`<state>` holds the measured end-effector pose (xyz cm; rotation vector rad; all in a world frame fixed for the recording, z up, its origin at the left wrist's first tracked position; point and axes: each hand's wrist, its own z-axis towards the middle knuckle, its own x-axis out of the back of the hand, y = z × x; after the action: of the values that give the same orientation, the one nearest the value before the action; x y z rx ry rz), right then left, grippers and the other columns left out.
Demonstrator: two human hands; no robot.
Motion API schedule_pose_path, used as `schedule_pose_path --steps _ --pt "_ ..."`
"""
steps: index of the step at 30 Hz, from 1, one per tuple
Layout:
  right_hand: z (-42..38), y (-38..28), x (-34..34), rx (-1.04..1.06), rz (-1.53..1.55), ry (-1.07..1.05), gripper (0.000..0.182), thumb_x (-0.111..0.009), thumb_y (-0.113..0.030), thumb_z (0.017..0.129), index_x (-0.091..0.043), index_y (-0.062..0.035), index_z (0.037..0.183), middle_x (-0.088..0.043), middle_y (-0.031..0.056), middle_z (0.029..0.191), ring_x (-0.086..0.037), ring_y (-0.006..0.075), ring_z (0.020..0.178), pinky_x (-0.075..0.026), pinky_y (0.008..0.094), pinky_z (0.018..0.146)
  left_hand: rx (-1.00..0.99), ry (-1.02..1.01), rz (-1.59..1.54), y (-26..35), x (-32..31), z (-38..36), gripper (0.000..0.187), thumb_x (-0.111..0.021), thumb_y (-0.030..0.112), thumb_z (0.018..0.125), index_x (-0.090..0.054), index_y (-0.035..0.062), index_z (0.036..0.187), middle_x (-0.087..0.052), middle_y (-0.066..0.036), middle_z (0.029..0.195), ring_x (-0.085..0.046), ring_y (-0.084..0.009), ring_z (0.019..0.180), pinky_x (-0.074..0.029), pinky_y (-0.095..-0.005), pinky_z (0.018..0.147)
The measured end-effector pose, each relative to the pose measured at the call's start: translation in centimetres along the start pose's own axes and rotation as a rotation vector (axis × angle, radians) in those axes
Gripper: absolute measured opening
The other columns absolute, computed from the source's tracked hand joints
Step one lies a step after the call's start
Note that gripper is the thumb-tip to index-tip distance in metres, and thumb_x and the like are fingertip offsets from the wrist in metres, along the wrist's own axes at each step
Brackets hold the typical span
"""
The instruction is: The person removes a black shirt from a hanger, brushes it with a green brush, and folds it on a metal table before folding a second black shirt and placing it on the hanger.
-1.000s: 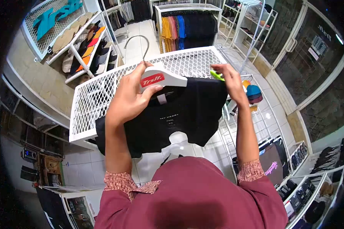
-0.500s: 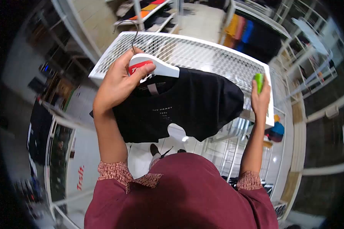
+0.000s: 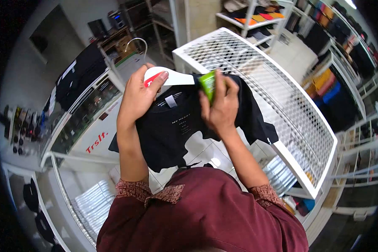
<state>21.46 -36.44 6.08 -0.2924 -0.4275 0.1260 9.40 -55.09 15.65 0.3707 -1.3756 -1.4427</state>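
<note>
Black shirt held up by its hanger, a green item gripped over it

A black shirt (image 3: 166, 138) is held up in front of the body, with its neckline uppermost. At its top, a white hanger (image 3: 176, 77) is gripped by the left hand (image 3: 139, 94), which is closed around the hanger's middle with the thumb laid across a red patch. The lettering on that patch is partly covered by the thumb. The metal hook (image 3: 137, 40) is pointed upward, away from the shirt.

A green item (image 3: 208, 85) is pinched between the thumb and fingers of the right hand (image 3: 221, 103), which is closed only as far as the item allows. It is held over the shirt's shoulder, just beside the visible end of the hanger; whether the cloth is touched by it cannot be told.

Inside the shirt's neckline a pale label (image 3: 170, 101) is shown, and small lines of print, headed "MY HEART", are seen below the collar. The shirt's right-hand side in view is overlapped with the edge of a white mesh-topped desk (image 3: 281, 98). To the left of the shirt, a display case (image 3: 97, 140) is marked with red lettering. Beyond the shirt and the desk, shelves (image 3: 256, 24) are stocked with colourful goods. Below the shirt, pale floor tiles (image 3: 197, 150) are seen.
</note>
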Motion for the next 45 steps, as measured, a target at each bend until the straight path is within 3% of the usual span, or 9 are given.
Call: schedule_pose_path --steps 4,14,20,23,28,34,36,40,45 --pt "1.0 4.8 -6.0 -0.485 -0.022 -0.006 0.066 -0.067 -0.026 0.097 -0.040 0.0023 0.151 -0.050 0.0311 0.125 -0.053 0.0468 0.113 -0.045 0.0509 0.098 0.135 0.151 -0.084 -3.2 5.8 -1.2 0.025 -0.071 0.027 0.098 -0.064 0.0036 0.095 -0.059 0.000 0.066 -0.050 -0.0051 0.052 -0.039 -0.0227 0.048" --pt "2.6 -7.8 -16.3 0.213 0.393 -0.113 0.076 -0.080 -0.026 0.086 -0.047 -0.0073 0.151 -0.055 0.0246 0.127 -0.058 0.0414 0.111 -0.051 0.0462 0.094 0.195 0.282 -0.033 -8.8 12.5 -1.1 0.023 -0.069 0.026 0.100 -0.062 0.0043 0.098 -0.058 0.002 0.067 -0.049 -0.0040 0.051 -0.037 -0.0212 0.046" --pt "2.7 -0.7 -23.7 -0.358 0.148 -0.196 0.067 -0.068 -0.028 0.099 -0.040 -0.0043 0.155 -0.053 0.0283 0.123 -0.060 0.0434 0.107 -0.051 0.0470 0.091 0.231 0.456 0.013 -12.5 17.7 -2.3 0.023 -0.072 0.024 0.097 -0.064 0.0018 0.097 -0.061 -0.002 0.067 -0.051 -0.0068 0.053 -0.040 -0.0249 0.050" --pt "4.2 -5.2 -21.8 -0.215 0.320 -0.011 0.065 -0.071 -0.022 0.096 -0.044 0.0007 0.150 -0.056 0.0255 0.122 -0.059 0.0419 0.110 -0.048 0.0461 0.097 0.205 0.489 -0.010 -12.7 18.5 -2.4 0.023 -0.072 0.022 0.096 -0.065 0.0009 0.096 -0.063 -0.004 0.070 -0.054 -0.0081 0.057 -0.042 -0.0259 0.052" --pt "4.3 -11.2 -21.8 0.246 0.454 -0.242 0.072 -0.080 -0.025 0.088 -0.049 -0.0013 0.148 -0.059 0.0247 0.123 -0.060 0.0406 0.108 -0.051 0.0463 0.091 0.162 0.454 0.057 -13.7 16.3 -1.3 0.023 -0.072 0.020 0.095 -0.064 -0.0016 0.098 -0.069 -0.011 0.082 -0.063 -0.0148 0.073 -0.050 -0.0311 0.070" --pt "3.6 -1.9 -25.9 -0.324 0.212 -0.264 0.062 -0.068 -0.024 0.099 -0.045 -0.0033 0.152 -0.057 0.0245 0.114 -0.061 0.0399 0.101 -0.050 0.0459 0.090 0.188 0.583 0.070 -13.7 17.3 -2.8 0.023 -0.074 0.021 0.094 -0.064 -0.0001 0.098 -0.068 -0.007 0.079 -0.062 -0.0132 0.071 -0.050 -0.0286 0.066" --pt "4.3 -3.3 -24.2 -0.250 0.345 -0.123 0.060 -0.068 -0.023 0.099 -0.046 -0.0027 0.151 -0.057 0.0243 0.114 -0.061 0.0389 0.104 -0.050 0.0441 0.092 0.213 0.498 -0.009 -13.2 17.4 -3.2 0.020 -0.074 0.022 0.096 -0.063 0.0062 0.098 -0.061 0.002 0.072 -0.051 -0.0031 0.058 -0.039 -0.0199 0.049" --pt "4.9 -9.5 -21.1 0.121 0.500 -0.268 0.067 -0.076 -0.023 0.092 -0.048 -0.0054 0.150 -0.058 0.0233 0.118 -0.061 0.0391 0.108 -0.051 0.0441 0.093 0.142 0.396 -0.077 -13.2 16.1 -2.6 0.021 -0.075 0.020 0.095 -0.063 0.0023 0.098 -0.067 -0.002 0.082 -0.059 -0.0071 0.072 -0.048 -0.0233 0.064" --pt "3.1 -3.6 -25.5 -0.232 0.363 -0.252 0.061 -0.071 -0.026 0.097 -0.048 -0.0066 0.150 -0.055 0.0247 0.122 -0.061 0.0424 0.107 -0.051 0.0464 0.094 0.196 0.449 -0.010 -12.7 15.9 -2.8 0.022 -0.078 0.018 0.093 -0.063 0.0030 0.099 -0.068 -0.002 0.084 -0.059 -0.0074 0.073 -0.049 -0.0244 0.067"
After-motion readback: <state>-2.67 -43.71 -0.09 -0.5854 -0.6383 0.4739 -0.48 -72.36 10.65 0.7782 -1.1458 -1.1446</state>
